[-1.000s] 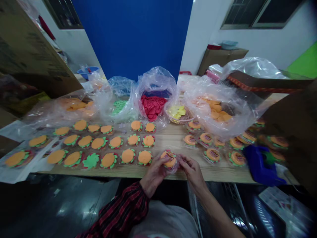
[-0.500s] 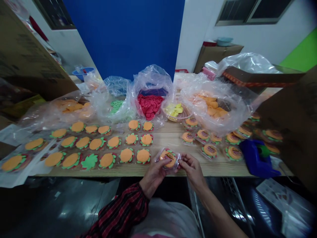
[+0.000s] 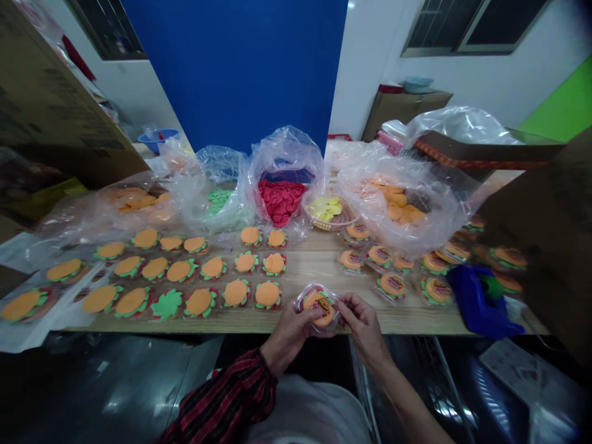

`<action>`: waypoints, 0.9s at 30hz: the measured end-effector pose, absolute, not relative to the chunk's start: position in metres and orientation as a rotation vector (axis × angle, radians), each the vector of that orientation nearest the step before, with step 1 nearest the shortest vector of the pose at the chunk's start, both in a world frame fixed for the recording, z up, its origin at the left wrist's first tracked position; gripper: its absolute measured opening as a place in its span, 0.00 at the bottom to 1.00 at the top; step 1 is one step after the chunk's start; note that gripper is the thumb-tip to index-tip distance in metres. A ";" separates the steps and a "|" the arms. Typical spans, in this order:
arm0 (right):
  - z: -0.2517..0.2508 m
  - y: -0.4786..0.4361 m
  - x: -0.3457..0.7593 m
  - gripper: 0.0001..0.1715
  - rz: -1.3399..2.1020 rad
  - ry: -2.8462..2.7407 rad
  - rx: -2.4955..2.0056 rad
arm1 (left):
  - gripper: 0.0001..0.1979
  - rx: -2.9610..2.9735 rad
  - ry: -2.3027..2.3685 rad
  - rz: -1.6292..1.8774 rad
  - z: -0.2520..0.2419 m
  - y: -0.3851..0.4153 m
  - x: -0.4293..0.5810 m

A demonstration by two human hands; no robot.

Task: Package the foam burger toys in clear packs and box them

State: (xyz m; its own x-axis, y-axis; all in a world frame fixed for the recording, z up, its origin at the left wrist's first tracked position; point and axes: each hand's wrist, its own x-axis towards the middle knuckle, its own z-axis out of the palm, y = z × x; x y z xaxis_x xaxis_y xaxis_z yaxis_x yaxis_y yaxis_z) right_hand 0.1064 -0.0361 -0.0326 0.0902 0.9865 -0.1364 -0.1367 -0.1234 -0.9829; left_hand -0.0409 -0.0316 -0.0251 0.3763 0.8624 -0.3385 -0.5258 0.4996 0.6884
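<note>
A clear plastic case with a toy burger inside, printed on its lid, is held just over the table's front edge. My left hand grips it from the left, thumb on top of the lid. With thumb and fingers pinched, my right hand holds the case's right edge. Left of my hands lie rows of cases with orange buns on green and red layers, such as one toy burger. One case shows a green lettuce piece on top. Printed, lidded cases sit to the right.
Along the back of the table stand plastic bags of green pieces, red pieces and orange pieces. A basket holds yellow pieces. A blue tape dispenser stands at the right edge. Cardboard boxes flank both sides.
The held case has come slightly lower and turned, so its top faces me more. My right hand has shifted a little along its right edge. The other cases have stayed put.
</note>
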 end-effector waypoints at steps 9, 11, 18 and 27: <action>-0.021 -0.025 0.118 0.16 1.336 -1.285 -1.254 | 0.24 0.736 0.720 0.826 -0.018 -0.041 -0.039; -0.020 -0.024 0.118 0.16 1.315 -1.321 -1.263 | 0.23 0.755 0.723 0.815 -0.018 -0.042 -0.039; -0.031 -0.034 0.119 0.14 1.284 -1.305 -1.274 | 0.20 0.774 0.734 0.798 -0.023 -0.043 -0.038; -0.036 -0.045 0.116 0.15 1.296 -1.197 -1.302 | 0.22 0.753 0.787 0.766 -0.024 -0.049 -0.037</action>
State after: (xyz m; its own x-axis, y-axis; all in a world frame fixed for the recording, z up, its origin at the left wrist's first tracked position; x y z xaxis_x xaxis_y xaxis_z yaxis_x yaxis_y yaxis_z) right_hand 0.1159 -0.0447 -0.0364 -0.0250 0.9934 -0.1116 0.0324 -0.1107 -0.9933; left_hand -0.0366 -0.0486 -0.0240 0.4812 0.8138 -0.3258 -0.3038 0.5035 0.8088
